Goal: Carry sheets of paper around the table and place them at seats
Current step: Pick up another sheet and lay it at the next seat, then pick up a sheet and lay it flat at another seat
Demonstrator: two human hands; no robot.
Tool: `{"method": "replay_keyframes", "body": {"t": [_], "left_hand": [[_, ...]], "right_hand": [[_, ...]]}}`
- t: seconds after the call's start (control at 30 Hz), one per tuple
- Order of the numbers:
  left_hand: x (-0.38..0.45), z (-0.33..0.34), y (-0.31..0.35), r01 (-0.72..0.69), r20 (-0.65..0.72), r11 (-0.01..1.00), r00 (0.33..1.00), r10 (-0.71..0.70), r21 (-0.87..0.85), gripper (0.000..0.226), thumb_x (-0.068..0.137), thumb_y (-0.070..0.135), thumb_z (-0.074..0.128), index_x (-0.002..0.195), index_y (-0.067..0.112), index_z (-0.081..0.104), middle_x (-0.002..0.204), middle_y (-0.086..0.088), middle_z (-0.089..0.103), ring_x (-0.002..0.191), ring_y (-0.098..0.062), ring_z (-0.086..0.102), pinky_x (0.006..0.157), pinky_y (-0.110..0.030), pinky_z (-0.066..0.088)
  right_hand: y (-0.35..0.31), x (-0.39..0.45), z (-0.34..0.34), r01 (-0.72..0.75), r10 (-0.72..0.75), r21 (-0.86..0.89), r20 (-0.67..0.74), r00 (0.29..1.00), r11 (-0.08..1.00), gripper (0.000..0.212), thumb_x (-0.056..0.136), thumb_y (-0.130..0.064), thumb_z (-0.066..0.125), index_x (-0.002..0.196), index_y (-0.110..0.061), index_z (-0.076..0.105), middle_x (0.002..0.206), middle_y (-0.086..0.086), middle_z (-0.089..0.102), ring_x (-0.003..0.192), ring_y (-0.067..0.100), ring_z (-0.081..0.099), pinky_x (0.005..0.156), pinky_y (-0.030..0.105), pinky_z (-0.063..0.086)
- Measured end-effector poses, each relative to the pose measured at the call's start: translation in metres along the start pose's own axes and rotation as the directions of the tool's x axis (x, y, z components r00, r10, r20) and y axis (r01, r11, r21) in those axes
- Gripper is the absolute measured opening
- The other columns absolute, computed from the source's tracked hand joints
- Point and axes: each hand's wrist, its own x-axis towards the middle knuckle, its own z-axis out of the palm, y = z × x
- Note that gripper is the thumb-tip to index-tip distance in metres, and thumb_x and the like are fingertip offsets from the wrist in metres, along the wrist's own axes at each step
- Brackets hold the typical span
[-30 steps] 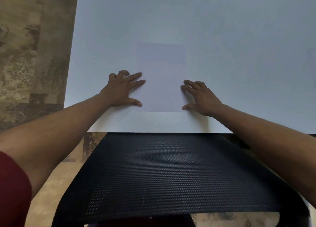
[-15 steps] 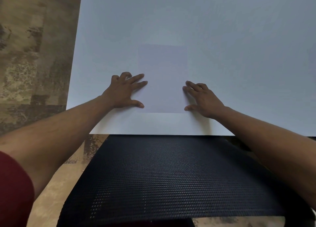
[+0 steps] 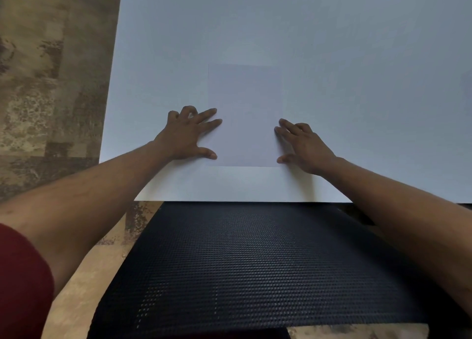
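White tabletop (image 3: 332, 57), matte, filled most of the view. One sheet of paper (image 3: 245, 114) lay flat on it, near the table's front edge, its long sides running away from the person. Left hand (image 3: 187, 137) lay palm down at the sheet's left edge, fingers spread and mostly straight; two fingertips and the thumb tip overlapped the paper, the outer fingers slightly bent on the table. Right hand (image 3: 304, 147) lay flat at the right edge, fingers extended and fanned, tips touching the sheet's border, thumb at the lower right corner. Neither hand gripped anything.

Black mesh chair back (image 3: 255, 267) stood just below the table edge, between the forearms. Mottled brown floor (image 3: 51, 70) showed to the left. Dark red sleeve (image 3: 20, 287) at lower left corner.
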Motion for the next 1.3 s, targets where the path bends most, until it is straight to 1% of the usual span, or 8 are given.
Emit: {"method": "replay_keyframes", "body": {"t": [0.5,0.57,0.67,0.83,0.93,1.07,1.2,1.3], "left_hand": [[0.0,0.0,-0.001,-0.009,0.0,1.0,1.0,0.009,0.002,0.118,0.064,0.104,0.024,0.167,0.046,0.025,0.179,0.019,0.012,0.151,-0.028,0.025,0.112,-0.049,0.026],[-0.001,0.001,-0.001,-0.011,-0.023,1.0,1.0,0.011,-0.004,0.119,0.065,0.105,0.022,0.168,0.047,0.02,0.179,0.02,0.009,0.15,-0.028,0.028,0.11,-0.049,0.028],[-0.002,0.002,-0.001,-0.011,-0.084,0.999,0.996,0.007,-0.041,0.112,0.072,0.105,0.019,0.169,0.049,0.013,0.179,0.023,0.002,0.148,-0.028,0.031,0.111,-0.051,0.03],[-0.01,-0.001,-0.004,-0.063,-0.245,0.998,0.968,0.054,-0.03,0.097,0.084,0.094,0.031,0.168,0.044,0.028,0.18,0.017,0.01,0.144,-0.03,0.041,0.104,-0.052,0.036],[-0.018,-0.015,-0.002,-0.095,-0.28,0.995,0.955,0.095,0.011,0.094,0.088,0.091,0.031,0.167,0.04,0.032,0.18,0.013,0.015,0.148,-0.031,0.041,0.107,-0.057,0.037],[-0.035,-0.047,0.001,-0.106,-0.264,0.994,0.958,0.11,0.028,0.1,0.087,0.093,0.026,0.167,0.033,0.035,0.18,0.007,0.017,0.156,-0.035,0.034,0.113,-0.064,0.035],[-0.062,-0.089,0.002,-0.092,-0.293,0.993,0.95,0.11,0.073,0.108,0.088,0.095,0.012,0.169,0.027,0.03,0.18,0.005,0.014,0.162,-0.035,0.025,0.12,-0.067,0.029],[-0.083,-0.121,0.007,-0.07,-0.387,0.985,0.913,0.126,0.155,0.099,0.095,0.086,0.021,0.169,0.02,0.032,0.18,0.001,0.018,0.163,-0.036,0.024,0.124,-0.069,0.026]], "right_hand": [[-0.005,0.0,0.0,-0.029,0.03,0.04,-0.007,1.0,0.999,0.09,0.093,-0.04,0.078,0.165,-0.017,0.03,0.177,-0.001,0.019,0.151,0.037,0.029,0.118,0.05,0.04],[-0.006,0.0,-0.003,-0.037,0.037,0.083,0.001,0.999,0.996,0.093,0.09,-0.038,0.082,0.165,-0.019,0.031,0.177,-0.003,0.019,0.15,0.036,0.029,0.118,0.052,0.04],[-0.008,-0.003,-0.015,-0.082,0.085,0.245,-0.003,0.996,0.966,0.103,0.079,-0.037,0.092,0.164,-0.025,0.034,0.176,-0.005,0.021,0.152,0.034,0.033,0.122,0.052,0.035],[-0.024,-0.018,-0.038,-0.077,0.14,0.328,-0.173,0.975,0.942,0.096,0.08,-0.035,0.091,0.161,-0.023,0.041,0.172,0.0,0.032,0.154,0.024,0.038,0.126,0.04,0.033],[-0.043,-0.032,-0.054,-0.042,0.104,0.249,-0.243,0.964,0.968,0.081,0.091,-0.04,0.081,0.16,-0.021,0.042,0.17,0.003,0.036,0.152,0.029,0.041,0.125,0.045,0.034],[-0.073,-0.054,-0.079,0.003,0.04,0.126,-0.334,0.942,0.992,0.064,0.1,-0.035,0.072,0.156,-0.015,0.048,0.166,0.009,0.043,0.145,0.036,0.048,0.12,0.047,0.039],[-0.105,-0.073,-0.106,0.011,0.031,0.086,-0.464,0.885,0.996,0.058,0.101,-0.03,0.069,0.153,-0.014,0.051,0.16,0.01,0.049,0.144,0.033,0.048,0.119,0.047,0.043],[-0.128,-0.082,-0.128,0.008,0.016,0.039,-0.581,0.813,0.999,0.057,0.101,-0.027,0.068,0.153,-0.009,0.052,0.156,0.014,0.053,0.142,0.035,0.049,0.118,0.048,0.044]]}}
